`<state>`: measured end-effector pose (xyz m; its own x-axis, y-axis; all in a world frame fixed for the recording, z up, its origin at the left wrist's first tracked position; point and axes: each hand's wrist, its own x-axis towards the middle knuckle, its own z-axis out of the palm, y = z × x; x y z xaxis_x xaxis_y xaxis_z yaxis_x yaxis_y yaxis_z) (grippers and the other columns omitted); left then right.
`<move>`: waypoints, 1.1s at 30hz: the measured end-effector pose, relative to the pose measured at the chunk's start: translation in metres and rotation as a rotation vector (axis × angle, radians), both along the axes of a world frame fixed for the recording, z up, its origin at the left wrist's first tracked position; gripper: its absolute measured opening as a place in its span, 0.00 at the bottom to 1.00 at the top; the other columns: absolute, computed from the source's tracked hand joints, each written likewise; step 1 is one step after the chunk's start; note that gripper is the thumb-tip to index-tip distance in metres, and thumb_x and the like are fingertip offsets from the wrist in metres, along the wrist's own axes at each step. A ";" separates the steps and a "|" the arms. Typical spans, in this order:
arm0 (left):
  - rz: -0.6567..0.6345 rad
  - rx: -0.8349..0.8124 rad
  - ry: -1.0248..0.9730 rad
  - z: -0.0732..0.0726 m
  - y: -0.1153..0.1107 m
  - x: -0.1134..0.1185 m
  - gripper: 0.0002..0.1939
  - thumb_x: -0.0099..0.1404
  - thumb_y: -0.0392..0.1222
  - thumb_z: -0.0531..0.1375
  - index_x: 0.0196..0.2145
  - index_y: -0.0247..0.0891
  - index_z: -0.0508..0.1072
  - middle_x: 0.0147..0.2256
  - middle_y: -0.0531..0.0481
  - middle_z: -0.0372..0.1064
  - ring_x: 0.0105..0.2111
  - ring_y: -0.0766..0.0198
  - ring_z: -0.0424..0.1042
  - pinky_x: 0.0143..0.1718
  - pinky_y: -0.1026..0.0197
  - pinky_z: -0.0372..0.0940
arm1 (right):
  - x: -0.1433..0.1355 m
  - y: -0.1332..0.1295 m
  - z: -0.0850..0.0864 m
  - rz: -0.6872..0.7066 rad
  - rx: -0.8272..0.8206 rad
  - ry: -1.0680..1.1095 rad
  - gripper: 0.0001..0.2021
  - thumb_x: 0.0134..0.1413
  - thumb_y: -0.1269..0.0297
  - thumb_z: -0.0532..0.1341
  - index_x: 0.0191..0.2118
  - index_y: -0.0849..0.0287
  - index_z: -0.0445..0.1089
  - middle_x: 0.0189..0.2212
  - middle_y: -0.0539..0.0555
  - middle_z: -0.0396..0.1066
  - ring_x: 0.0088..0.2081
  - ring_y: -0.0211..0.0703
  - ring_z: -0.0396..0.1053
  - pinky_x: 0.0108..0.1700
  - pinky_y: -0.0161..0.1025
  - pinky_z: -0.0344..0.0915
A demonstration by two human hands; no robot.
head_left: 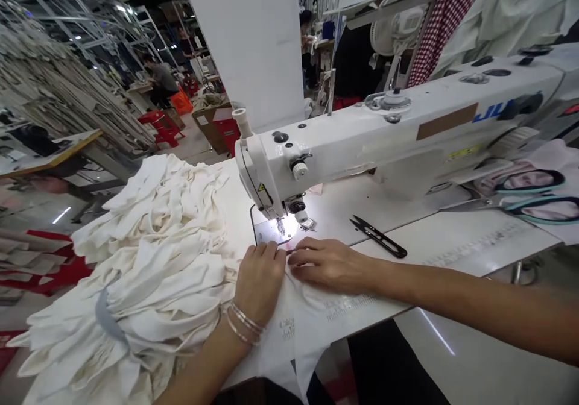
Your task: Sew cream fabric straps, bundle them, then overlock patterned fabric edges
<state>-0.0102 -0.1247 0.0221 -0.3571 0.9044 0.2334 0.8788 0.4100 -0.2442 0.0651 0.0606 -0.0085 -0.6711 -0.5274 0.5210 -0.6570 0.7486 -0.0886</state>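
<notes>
A white sewing machine (325, 146) stands in front of me, its lamp lighting the needle and presser foot (281, 227). My left hand (261, 278), with bracelets at the wrist, is closed on a white fabric piece (305, 320) just in front of the foot. Close beside it, my right hand (328, 265) has its fingers curled on the same fabric. A small dark strip shows between the fingertips; I cannot make out what it is. The fabric drapes over the table's front edge. Black thread snips (379, 236) lie right of my right hand.
A large heap of cream fabric pieces (172, 260), partly tied with a grey band (108, 314), covers the table's left side. Large scissors (520, 197) and pale pink cloth lie at the right. Behind the machine rises a white pillar (253, 43). People work farther back.
</notes>
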 end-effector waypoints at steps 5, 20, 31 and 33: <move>-0.045 0.056 0.016 -0.014 -0.025 -0.003 0.22 0.63 0.24 0.49 0.54 0.29 0.68 0.51 0.36 0.71 0.50 0.48 0.69 0.48 0.44 0.62 | -0.003 -0.002 -0.004 -0.015 0.024 0.095 0.11 0.65 0.79 0.53 0.42 0.67 0.73 0.44 0.56 0.75 0.48 0.45 0.68 0.44 0.40 0.69; 0.106 -0.110 -0.263 -0.005 0.009 -0.061 0.23 0.65 0.26 0.48 0.54 0.38 0.67 0.50 0.43 0.72 0.50 0.52 0.70 0.59 0.27 0.48 | -0.021 -0.017 -0.009 -0.320 0.090 0.037 0.10 0.63 0.79 0.53 0.37 0.67 0.71 0.38 0.59 0.72 0.39 0.46 0.65 0.37 0.43 0.66; -0.277 0.183 -0.114 -0.012 -0.004 -0.047 0.16 0.63 0.23 0.52 0.45 0.33 0.72 0.44 0.43 0.74 0.49 0.55 0.70 0.59 0.43 0.55 | -0.013 -0.014 -0.003 -0.212 0.074 -0.009 0.11 0.63 0.80 0.53 0.44 0.64 0.70 0.40 0.57 0.73 0.44 0.44 0.67 0.41 0.42 0.65; -0.300 0.215 -0.160 -0.012 -0.006 -0.045 0.18 0.61 0.22 0.52 0.44 0.33 0.72 0.43 0.46 0.75 0.46 0.58 0.71 0.56 0.47 0.57 | -0.012 -0.015 -0.002 -0.219 0.075 -0.007 0.10 0.63 0.80 0.53 0.43 0.64 0.70 0.39 0.57 0.73 0.43 0.44 0.67 0.41 0.42 0.65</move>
<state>-0.0552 -0.1306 0.0102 -0.1319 0.9108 0.3913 0.9872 0.1564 -0.0312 0.0529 0.0458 -0.0104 -0.7771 -0.4062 0.4808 -0.4780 0.8778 -0.0310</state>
